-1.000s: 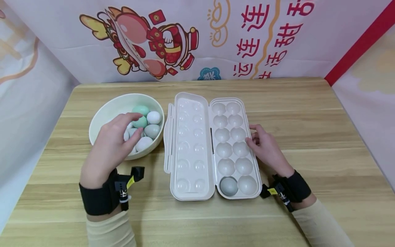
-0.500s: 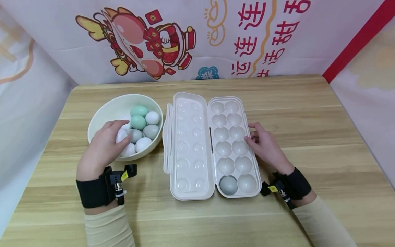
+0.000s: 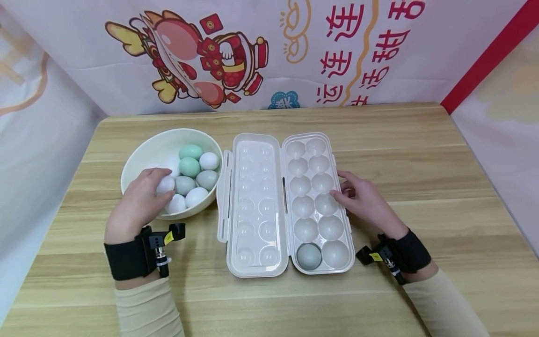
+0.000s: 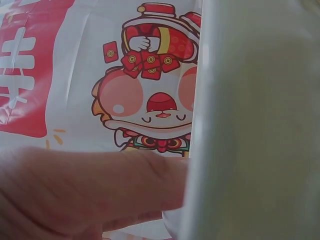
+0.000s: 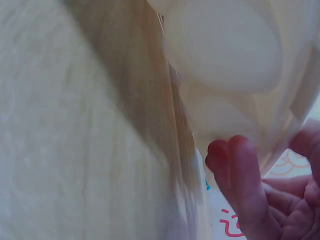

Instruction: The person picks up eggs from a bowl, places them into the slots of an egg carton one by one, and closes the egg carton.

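In the head view my left hand [image 3: 141, 196] reaches into the cream bowl [image 3: 145, 147], its thumb and fingers curled round a white egg [image 3: 166, 185]. Several more eggs in white, grey and green lie beside it, among them a green egg [image 3: 189, 166]. A white plastic egg box [image 3: 281, 276] lies unfolded on the table. One grey egg [image 3: 309, 256] sits in its near left cup. My right hand [image 3: 366, 203] grips the box's right edge, thumb at the rim. In the right wrist view its fingertips [image 5: 245, 150] press the underside of a cup [image 5: 217, 117].
The wooden table [image 3: 269, 309] runs back to a printed cloth backdrop [image 3: 358, 47] with a cartoon figure. The lid [image 3: 257, 271] lies flat on the left, its handle [image 3: 223, 196] close to the bowl. Cloth also hangs at both sides.
My left hand has lowered into the bowl and closed round the white egg. The egg box has shifted slightly left and toward me, with my right hand on its edge.
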A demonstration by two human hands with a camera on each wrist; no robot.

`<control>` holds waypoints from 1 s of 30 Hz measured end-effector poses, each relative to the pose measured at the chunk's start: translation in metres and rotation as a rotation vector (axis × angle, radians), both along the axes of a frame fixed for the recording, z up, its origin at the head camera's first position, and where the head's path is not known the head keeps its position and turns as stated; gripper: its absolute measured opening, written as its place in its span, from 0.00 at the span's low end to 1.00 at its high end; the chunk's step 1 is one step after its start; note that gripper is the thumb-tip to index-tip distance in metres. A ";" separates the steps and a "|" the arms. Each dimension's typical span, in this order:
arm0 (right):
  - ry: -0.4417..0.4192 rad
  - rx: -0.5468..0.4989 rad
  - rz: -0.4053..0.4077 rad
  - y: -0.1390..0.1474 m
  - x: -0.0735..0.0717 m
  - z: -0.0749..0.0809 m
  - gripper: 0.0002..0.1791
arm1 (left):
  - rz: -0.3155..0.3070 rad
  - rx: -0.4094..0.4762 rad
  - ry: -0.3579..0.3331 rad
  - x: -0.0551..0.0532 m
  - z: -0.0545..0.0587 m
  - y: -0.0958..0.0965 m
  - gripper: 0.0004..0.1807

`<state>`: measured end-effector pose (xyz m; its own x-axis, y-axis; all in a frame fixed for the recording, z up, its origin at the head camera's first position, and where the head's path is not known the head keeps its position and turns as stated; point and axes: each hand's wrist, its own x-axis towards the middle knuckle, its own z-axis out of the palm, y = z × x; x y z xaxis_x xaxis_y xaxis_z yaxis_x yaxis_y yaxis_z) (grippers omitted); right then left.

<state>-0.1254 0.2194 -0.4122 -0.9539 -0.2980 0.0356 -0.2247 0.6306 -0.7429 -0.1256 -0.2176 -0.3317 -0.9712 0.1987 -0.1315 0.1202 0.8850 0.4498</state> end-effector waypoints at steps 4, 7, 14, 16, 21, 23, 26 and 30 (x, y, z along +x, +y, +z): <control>0.024 -0.029 0.005 0.000 0.000 -0.001 0.32 | 0.006 -0.002 -0.003 0.000 -0.001 0.000 0.25; 0.062 -0.049 0.024 0.000 0.000 -0.001 0.31 | 0.016 -0.004 -0.021 0.001 -0.001 0.000 0.26; 0.120 -0.008 0.023 -0.002 0.002 0.000 0.13 | 0.018 -0.003 0.002 0.001 -0.003 0.000 0.25; 0.100 0.005 0.017 -0.002 0.002 0.001 0.10 | 0.009 -0.002 0.032 0.001 -0.004 -0.001 0.24; 0.058 0.025 0.049 0.000 0.004 0.003 0.17 | -0.003 -0.006 0.073 0.001 -0.005 -0.002 0.22; 0.045 0.037 0.080 0.001 0.005 0.004 0.21 | -0.002 -0.007 0.074 0.001 -0.005 -0.002 0.22; 0.012 0.041 0.143 0.003 0.005 0.003 0.28 | 0.000 -0.004 0.074 0.001 -0.004 -0.003 0.22; -0.048 0.014 0.210 0.006 0.007 0.001 0.37 | -0.016 0.016 0.104 0.002 -0.002 -0.001 0.22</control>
<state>-0.1185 0.2250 -0.4116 -0.8715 -0.4902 -0.0139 -0.3167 0.5842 -0.7472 -0.1237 -0.2189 -0.3336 -0.9761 0.2156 -0.0269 0.1810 0.8753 0.4485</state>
